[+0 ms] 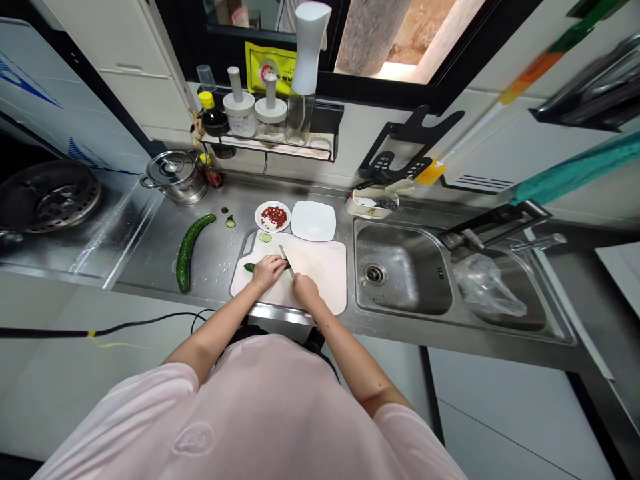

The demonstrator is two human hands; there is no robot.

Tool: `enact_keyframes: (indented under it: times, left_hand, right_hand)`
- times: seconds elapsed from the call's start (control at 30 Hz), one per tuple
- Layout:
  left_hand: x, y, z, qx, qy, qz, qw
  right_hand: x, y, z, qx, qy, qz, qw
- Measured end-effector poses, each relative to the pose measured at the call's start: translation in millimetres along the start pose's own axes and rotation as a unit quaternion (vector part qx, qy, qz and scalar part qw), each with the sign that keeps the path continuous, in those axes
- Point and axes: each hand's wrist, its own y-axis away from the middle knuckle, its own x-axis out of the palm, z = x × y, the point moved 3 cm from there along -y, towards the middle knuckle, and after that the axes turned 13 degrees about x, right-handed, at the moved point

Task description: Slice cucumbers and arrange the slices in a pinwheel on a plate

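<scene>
On the white cutting board [325, 270] lies a piece of cucumber [249, 267], partly covered by my left hand [269, 270], whose fingers press down on it. My right hand [305, 291] is wrapped around the handle of a knife [287, 257]; its blade stands at the cucumber's right end, close to my left fingertips. A few thin cucumber slices [265, 237] rest near the board's top left edge. Behind the board are a small plate of chopped red pieces [274, 217] and a white square plate [313, 221]. A whole cucumber [186, 257] lies to the left on the steel counter.
Cucumber end scraps [230, 221] sit behind the board. A lidded steel pot [177, 176] stands at the back left, beyond it a stove burner [45, 200]. To the right are a sink [405, 267] and a plastic bag [487, 285]. A condiment shelf [270, 145] hangs above the counter.
</scene>
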Motion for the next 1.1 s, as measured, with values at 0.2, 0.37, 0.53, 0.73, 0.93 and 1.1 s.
enact_keyframes:
  times: [0.2, 0.37, 0.53, 0.73, 0.93, 1.1]
  left_hand:
    - [1.5, 1, 2, 0.000, 0.003, 0.000, 1.000]
    - [-0.6, 1, 0, -0.001, 0.002, 0.000, 1.000]
    - [-3.4, 0, -2, 0.000, 0.002, 0.001, 1.000]
    - [-3.7, 0, -3, 0.002, 0.002, -0.009, 1.000]
    - [-2.0, 1, -1, -0.002, -0.003, -0.008, 1.000]
    - [-2.5, 0, -1, -0.002, 0.000, -0.004, 1.000]
  right_hand:
    - [5, 0, 0, 0.011, -0.002, -0.004, 1.000]
    - [8, 2, 2, 0.020, -0.009, -0.011, 1.000]
    - [13, 10, -3, 0.031, -0.004, -0.005, 1.000]
    - [26, 26, -19, 0.037, 0.009, -0.004, 0.999]
    - [23, 24, -17, 0.043, 0.011, 0.007, 0.999]
    - [14, 10, -4, 0.043, -0.004, -0.004, 0.999]
